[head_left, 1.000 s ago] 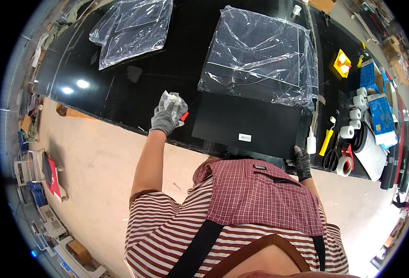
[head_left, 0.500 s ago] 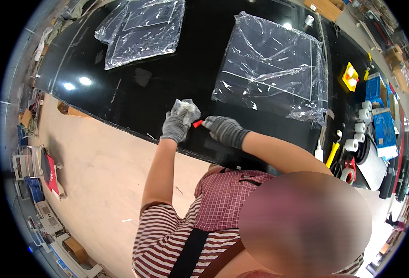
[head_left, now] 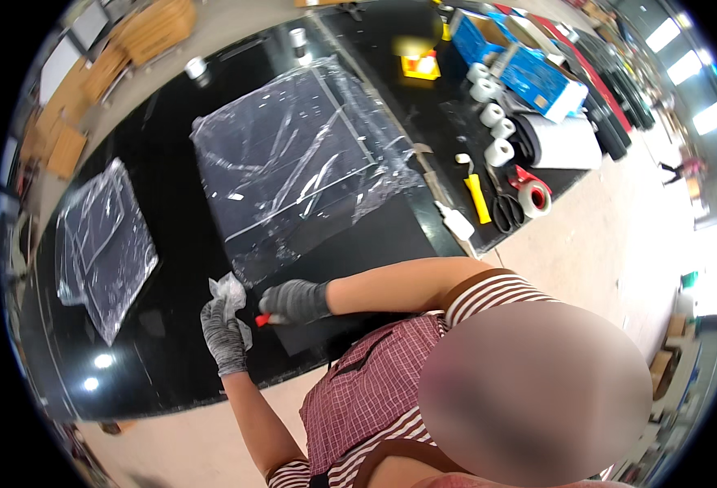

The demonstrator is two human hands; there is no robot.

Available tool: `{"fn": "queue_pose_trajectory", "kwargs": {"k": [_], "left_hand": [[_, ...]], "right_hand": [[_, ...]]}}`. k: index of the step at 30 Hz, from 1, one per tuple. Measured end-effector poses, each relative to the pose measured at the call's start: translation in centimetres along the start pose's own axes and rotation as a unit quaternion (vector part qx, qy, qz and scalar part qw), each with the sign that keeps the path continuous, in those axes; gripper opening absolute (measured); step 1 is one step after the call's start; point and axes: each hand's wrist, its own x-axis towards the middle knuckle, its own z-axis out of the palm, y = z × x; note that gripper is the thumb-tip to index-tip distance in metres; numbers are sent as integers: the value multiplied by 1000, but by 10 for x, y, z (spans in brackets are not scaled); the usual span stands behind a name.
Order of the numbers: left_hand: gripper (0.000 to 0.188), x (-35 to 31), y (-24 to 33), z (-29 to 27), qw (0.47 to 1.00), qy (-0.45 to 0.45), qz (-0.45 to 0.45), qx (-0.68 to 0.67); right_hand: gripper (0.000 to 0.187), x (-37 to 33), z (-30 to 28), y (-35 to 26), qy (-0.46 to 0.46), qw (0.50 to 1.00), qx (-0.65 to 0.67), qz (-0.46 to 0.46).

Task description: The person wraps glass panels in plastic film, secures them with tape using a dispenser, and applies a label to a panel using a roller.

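Note:
In its grey glove, my left hand (head_left: 224, 337) is closed around a crumpled wad of clear plastic film (head_left: 228, 291), which sticks up past the fingers and hangs beside the wrist. Just right of it, my right hand (head_left: 297, 302), also gloved, is closed on a small red object (head_left: 262, 320). Only a short red end shows; the rest is hidden in the fist. Both hands are above the near part of a glossy black table (head_left: 184, 276). Beyond them lies a large flat dark panel (head_left: 285, 154) under wrinkled clear film. Another film-wrapped panel (head_left: 106, 244) lies at the left.
At the right are white rolls (head_left: 499, 152), blue boxes (head_left: 537, 81), black scissors (head_left: 505, 207), a red tape dispenser (head_left: 535, 195), a yellow-handled roller (head_left: 477, 198) and a white bottle (head_left: 454, 221). A yellow tray (head_left: 420, 65) sits farther back. White cylinders (head_left: 197, 68) stand at the far edge.
My view has turned to the right, so the panels and tools appear farther left. Both hands stay close together, still closed on the film and the red object.

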Motion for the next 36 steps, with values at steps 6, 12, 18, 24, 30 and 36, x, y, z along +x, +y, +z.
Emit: {"fn": "queue_pose_trajectory", "kwargs": {"k": [6,12,18,24,30,36], "left_hand": [[28,80,218,52,908,-200,73,-361],[27,121,384,177,846,-361,216,-326],[63,134,468,263,802,-312,449,243],[70,150,407,228,927,-199,309,-78],[40,214,180,75,996,-71,-17,-50],[37,181,20,55,861,-194,-433,-183]], "right_hand": [[23,-181,-151,99,343,901,137,227],[27,-333,-219,174,384,747,-147,522],[33,-386,-215,215,327,745,-141,565],[27,-326,-242,188,461,781,-27,421],[28,-209,-218,216,343,874,93,331],[35,-152,-194,273,217,825,38,521]]}}
